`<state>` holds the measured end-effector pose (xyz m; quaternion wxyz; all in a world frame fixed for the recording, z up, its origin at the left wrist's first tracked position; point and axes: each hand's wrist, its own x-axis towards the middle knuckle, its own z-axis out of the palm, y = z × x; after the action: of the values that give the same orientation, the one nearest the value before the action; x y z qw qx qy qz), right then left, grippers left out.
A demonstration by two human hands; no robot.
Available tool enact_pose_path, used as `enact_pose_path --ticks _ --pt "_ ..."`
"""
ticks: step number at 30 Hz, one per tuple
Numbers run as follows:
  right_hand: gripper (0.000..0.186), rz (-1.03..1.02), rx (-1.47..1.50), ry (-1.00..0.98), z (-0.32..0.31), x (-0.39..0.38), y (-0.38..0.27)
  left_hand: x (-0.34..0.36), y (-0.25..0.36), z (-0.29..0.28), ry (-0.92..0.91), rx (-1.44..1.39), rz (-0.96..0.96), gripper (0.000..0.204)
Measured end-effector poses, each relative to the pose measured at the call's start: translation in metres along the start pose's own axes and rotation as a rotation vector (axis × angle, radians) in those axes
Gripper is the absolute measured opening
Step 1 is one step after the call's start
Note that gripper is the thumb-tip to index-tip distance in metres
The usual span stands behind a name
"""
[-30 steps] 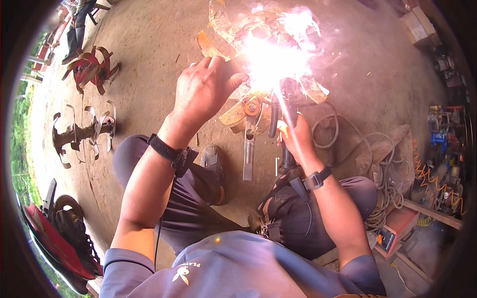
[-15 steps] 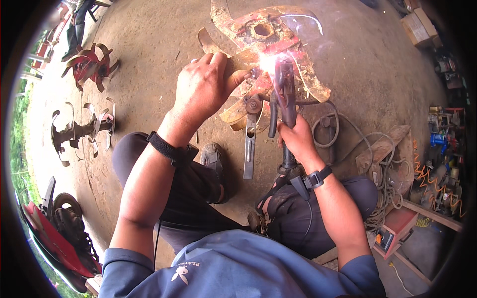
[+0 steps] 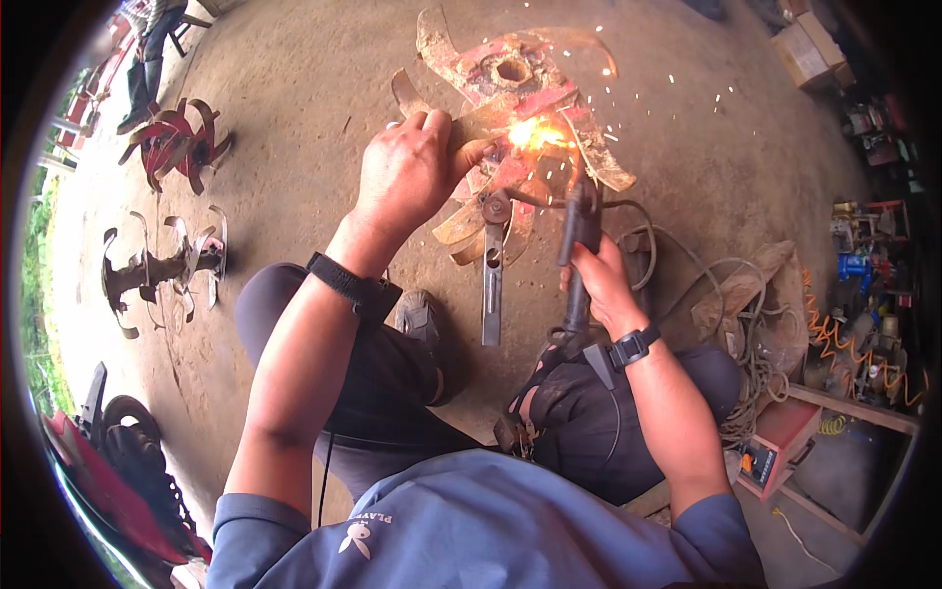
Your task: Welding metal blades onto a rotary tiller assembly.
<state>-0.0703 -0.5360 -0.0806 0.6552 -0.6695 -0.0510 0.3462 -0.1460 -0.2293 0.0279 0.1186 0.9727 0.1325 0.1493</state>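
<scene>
A muddy red tiller rotor with curved blades lies on the floor in front of me. My left hand is closed on a tiller blade, holding it against the rotor. Orange glow marks the joint, hiding its detail, and sparks scatter to the right. My right hand grips a dark welding electrode holder, its tip end just below and right of the glow. A metal clamp with a round bolt head hangs at the rotor's near side, touching neither hand.
Two more bladed rotors, one red and one dark, lie left. A red machine stands lower left. Coiled cables and a red box are right. Cardboard boxes sit far right; a person's boots show far left.
The bright white-pink arc has dropped to an orange glow with flying sparks. My right hand has drawn the electrode holder back toward me, down and right. My left hand still holds the blade.
</scene>
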Motion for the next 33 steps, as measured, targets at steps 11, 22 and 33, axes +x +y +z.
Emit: enact_pose_path --ticks 11,22,33 --pt "0.021 -0.226 -0.516 0.46 -0.116 -0.141 -0.086 0.014 -0.005 0.004 0.043 -0.065 0.059 0.05" --pt "0.053 -0.202 -0.785 0.952 -0.306 -0.249 -0.181 0.023 -0.033 -0.003 -0.08 -0.07 0.001 0.07" --pt "0.046 0.087 -0.576 0.595 -0.25 -0.289 0.192 0.022 -0.058 0.001 -0.036 -0.058 -0.067 0.068"
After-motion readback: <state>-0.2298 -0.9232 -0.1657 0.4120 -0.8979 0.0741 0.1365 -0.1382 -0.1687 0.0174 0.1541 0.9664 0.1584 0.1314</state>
